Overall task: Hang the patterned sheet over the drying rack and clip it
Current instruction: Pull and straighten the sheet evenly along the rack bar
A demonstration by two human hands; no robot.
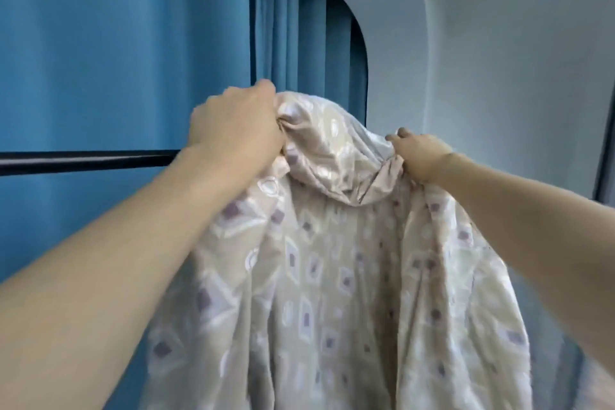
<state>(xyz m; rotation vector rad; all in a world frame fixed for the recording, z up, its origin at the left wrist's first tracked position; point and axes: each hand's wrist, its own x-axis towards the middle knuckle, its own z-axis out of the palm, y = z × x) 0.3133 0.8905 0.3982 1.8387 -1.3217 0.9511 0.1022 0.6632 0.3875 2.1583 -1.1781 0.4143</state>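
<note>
Gripping the bunched sheet (pixel 319 260), both hands (pixel 233 126) (pixel 421 156) hold it at the black rail (pixel 83 161), before blue curtains (pixel 116 43) and a pale wall (pixel 515 60).

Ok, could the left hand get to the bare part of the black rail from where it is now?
Probably yes. The left hand grips a bunch of the patterned sheet just above the black rail, and nothing lies between them. It would have to let go of the fabric first.
</note>
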